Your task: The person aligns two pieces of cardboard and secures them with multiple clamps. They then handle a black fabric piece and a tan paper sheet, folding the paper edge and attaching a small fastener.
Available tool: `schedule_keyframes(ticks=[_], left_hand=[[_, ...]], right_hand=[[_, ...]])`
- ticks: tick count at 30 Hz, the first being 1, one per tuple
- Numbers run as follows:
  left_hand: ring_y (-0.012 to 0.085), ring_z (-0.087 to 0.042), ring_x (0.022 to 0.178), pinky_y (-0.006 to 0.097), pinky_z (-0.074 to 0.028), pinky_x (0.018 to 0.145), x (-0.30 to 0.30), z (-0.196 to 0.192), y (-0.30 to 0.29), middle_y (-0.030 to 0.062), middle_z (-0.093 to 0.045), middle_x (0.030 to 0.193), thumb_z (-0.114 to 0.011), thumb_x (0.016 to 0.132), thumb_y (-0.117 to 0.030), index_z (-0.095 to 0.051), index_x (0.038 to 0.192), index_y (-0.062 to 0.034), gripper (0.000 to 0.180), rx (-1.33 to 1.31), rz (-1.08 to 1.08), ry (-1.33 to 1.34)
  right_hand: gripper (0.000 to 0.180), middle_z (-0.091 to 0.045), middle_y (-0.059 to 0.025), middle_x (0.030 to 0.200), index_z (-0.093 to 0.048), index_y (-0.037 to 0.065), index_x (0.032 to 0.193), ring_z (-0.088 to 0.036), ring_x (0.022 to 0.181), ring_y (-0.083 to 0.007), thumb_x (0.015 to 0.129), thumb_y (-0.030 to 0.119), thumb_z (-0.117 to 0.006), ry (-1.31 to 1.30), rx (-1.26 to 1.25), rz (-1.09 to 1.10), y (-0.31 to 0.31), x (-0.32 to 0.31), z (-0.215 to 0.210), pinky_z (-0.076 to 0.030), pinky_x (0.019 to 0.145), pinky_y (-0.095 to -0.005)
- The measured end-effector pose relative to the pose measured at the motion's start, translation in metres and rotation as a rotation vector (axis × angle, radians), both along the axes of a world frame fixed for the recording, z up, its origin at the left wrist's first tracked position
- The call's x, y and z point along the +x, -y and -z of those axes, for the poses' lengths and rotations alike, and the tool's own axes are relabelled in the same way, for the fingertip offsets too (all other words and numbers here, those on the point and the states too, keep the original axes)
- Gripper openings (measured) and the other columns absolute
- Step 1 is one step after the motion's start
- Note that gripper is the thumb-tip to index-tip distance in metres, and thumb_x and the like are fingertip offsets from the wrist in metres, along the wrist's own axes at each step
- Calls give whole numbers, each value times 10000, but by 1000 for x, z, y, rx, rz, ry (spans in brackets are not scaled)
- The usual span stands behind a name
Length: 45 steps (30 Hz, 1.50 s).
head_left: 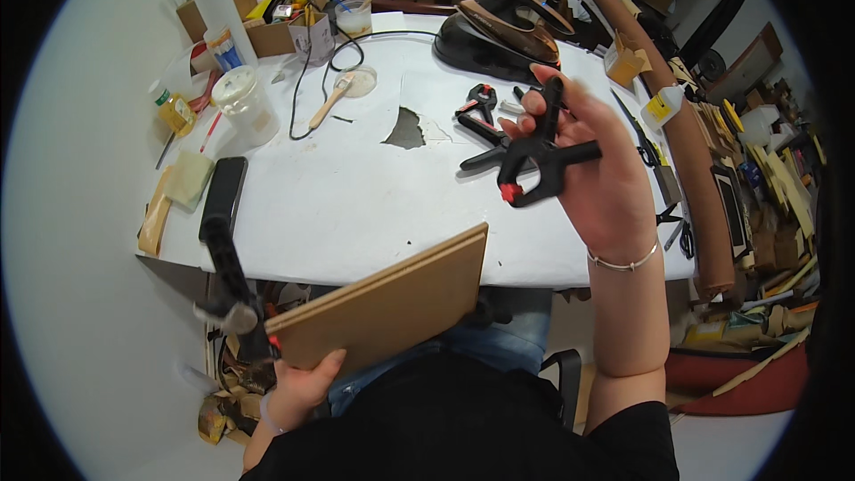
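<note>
My left hand (305, 385) grips a pair of flat brown boards (392, 307), stacked face to face and tilted at the table's near edge, with the thumb on the near face. A black clamp (232, 272) with a red tip sits at the boards' left end; its far part is blurred. Raised above the right side of the table, my right hand (613, 174) is closed around a black spring clamp (550, 147) with a red jaw pad. Beyond it on the table lie more black clamps (481, 101), partly hidden by that hand.
An iron (512, 22) rests on a dark base at the back of the white table (312, 205). A white tub (245, 107), a glue bottle (174, 109) and a black phone (224, 189) stand or lie at left. A brush (331, 102) leans on a lid. A long brown roll (690, 178) borders the right.
</note>
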<state>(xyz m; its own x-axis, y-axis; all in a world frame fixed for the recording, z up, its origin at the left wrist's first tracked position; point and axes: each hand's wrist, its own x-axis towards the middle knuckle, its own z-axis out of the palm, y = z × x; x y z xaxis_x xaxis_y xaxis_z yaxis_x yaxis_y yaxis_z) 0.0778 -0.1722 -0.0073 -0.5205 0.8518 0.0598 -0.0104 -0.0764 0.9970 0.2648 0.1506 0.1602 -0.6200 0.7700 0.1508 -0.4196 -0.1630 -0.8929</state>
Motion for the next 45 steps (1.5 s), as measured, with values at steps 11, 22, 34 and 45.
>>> schedule_keyframes(ticks=[11, 22, 34, 45], left_hand=[[202, -661, 1095, 363, -528, 949, 5, -16, 13, 135, -705, 1209, -798, 890, -89, -639, 1276, 41, 437, -43, 24, 4], [201, -645, 1126, 362, -505, 988, 14, -9, -4, 128, -678, 1251, -805, 885, -74, -606, 1318, 27, 487, 189, -79, 122], [190, -631, 1136, 350, -496, 995, 10, -2, -12, 102, -659, 1250, -788, 911, -109, -569, 1334, 14, 492, 165, -128, 67], [243, -590, 1280, 408, -513, 1062, 4, -22, -67, 102, -578, 1416, -501, 1096, -205, -456, 1478, -27, 424, 287, -218, 607]], right_hand=[[346, -544, -2, 786, -529, 131, 971, -599, 770, -152, 999, 442, -680, -150, -223, 68, 28, 7, -15, -496, 1009, -397], [306, -448, 22, 707, -507, 130, 944, -548, 685, -122, 1006, 396, -646, -123, -233, 94, 41, -12, -19, -547, 1010, -438], [663, -640, -74, 913, -575, -11, 1213, -677, 904, -200, 900, 548, -742, 28, -182, 142, 40, -33, -11, -516, 946, -334], [255, -665, -118, 1107, -563, -14, 1122, -647, 946, -181, 1078, 233, -515, -123, 539, -7, 120, 60, 82, -531, 860, -321]])
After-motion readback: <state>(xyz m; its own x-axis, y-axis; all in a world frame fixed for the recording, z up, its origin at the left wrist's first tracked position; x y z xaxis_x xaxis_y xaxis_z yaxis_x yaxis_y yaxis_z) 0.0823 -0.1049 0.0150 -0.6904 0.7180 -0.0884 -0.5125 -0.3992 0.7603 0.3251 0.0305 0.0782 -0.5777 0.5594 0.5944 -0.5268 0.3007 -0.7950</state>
